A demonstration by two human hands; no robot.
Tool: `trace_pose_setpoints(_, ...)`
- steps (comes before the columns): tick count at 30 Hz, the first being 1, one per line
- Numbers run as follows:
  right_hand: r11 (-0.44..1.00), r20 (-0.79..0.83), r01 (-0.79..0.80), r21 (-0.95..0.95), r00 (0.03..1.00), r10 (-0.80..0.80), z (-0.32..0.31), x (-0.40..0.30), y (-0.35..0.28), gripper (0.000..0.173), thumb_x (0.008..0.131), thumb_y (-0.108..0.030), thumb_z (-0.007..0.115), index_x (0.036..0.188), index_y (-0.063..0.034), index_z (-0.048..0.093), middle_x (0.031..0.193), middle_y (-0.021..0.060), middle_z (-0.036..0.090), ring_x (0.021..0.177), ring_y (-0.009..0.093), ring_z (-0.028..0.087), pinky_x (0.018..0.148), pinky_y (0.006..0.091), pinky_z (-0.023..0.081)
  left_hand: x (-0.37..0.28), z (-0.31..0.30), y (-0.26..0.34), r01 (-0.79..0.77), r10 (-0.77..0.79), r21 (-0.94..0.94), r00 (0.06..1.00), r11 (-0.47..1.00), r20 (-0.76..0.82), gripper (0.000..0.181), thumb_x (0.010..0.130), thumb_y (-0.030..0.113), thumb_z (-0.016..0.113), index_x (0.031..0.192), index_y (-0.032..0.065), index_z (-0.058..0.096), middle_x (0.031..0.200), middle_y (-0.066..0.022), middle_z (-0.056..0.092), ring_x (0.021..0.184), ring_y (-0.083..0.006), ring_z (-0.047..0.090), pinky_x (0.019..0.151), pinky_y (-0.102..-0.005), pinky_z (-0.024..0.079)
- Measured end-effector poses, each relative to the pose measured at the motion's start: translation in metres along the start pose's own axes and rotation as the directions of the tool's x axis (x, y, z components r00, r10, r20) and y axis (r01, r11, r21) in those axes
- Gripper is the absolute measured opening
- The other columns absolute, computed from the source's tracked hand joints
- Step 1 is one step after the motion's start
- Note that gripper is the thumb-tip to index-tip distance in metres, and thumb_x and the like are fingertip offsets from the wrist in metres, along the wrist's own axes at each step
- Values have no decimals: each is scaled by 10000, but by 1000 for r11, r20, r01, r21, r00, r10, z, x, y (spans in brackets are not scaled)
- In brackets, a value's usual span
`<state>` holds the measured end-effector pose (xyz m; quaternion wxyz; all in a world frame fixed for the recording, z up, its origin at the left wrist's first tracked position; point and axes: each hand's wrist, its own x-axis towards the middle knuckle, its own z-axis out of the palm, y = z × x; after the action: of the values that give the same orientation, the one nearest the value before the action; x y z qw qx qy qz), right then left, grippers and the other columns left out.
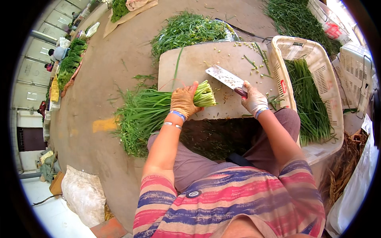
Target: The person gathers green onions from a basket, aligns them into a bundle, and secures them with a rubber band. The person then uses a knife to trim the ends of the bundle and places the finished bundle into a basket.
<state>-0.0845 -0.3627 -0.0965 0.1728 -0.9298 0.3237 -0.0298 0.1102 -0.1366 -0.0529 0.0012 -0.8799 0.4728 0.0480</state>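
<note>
Gloved in thin, stained plastic, my left hand (185, 99) grips a bundle of long green stalks (154, 102) near its pale cut ends, which point right over a worn board (193, 62). The leafy ends hang past the board's left edge. My right hand (253, 98), in a pale glove, is closed around the dark handle of a cleaver (225, 76). The wide blade, smeared with plant bits, lies over the board, pointing up and left, apart from the bundle. Short cut stalk pieces (254, 68) and a few loose leaves are scattered on the board.
Right of the board stands a white plastic crate (324, 80) holding long green stalks (309, 101). Cut greens (193, 29) are heaped beyond the board, more (291, 20) at upper right. A pale sack (83, 193) lies lower left. Other people work far left beside greens (71, 62).
</note>
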Motion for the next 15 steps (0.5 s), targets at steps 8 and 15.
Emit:
trace_pose_setpoints(8, -94, 347, -339, 936, 934, 86, -30, -83, -6, 214, 992, -269, 579, 1075, -73, 557, 794, -28, 584, 510, 68, 466, 517, 220, 422, 7, -18, 31, 24, -23, 0, 931, 1000, 365, 1169, 541, 577, 854, 1504, 162, 337, 1354, -159, 559, 1225, -334, 543, 1033, -416, 420)
trace_pose_setpoints(15, 218, 428, -469, 856, 879, 211, -61, -121, -9, 228, 962, -242, 568, 1111, -69, 558, 820, -20, 633, 523, 69, 529, 516, 214, 434, -22, -4, 55, -66, 80, 333, 996, 941, -27, 1325, 556, 685, 795, 1548, 102, 139, 1551, -106, 310, 1408, -306, 328, 1130, -471, 278)
